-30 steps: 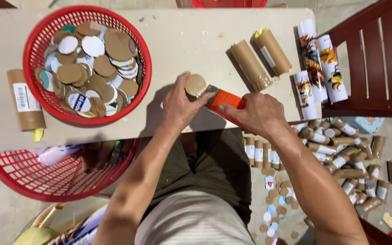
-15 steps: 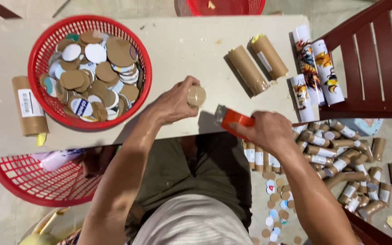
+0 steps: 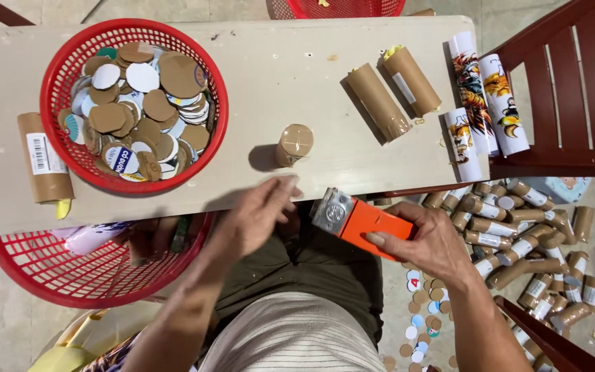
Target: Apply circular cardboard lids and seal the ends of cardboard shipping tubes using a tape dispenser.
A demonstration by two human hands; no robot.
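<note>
Short cardboard tube (image 3: 295,144) upright at table centre, capped with a disc, untouched. Left hand (image 3: 256,217) at six o'clock below it, open, empty. Right hand (image 3: 432,241) at four o'clock, gripping orange stapler (image 3: 363,220). Many tubes (image 3: 531,234) on floor uncapped, discs left in red basket (image 3: 56,69).
</note>
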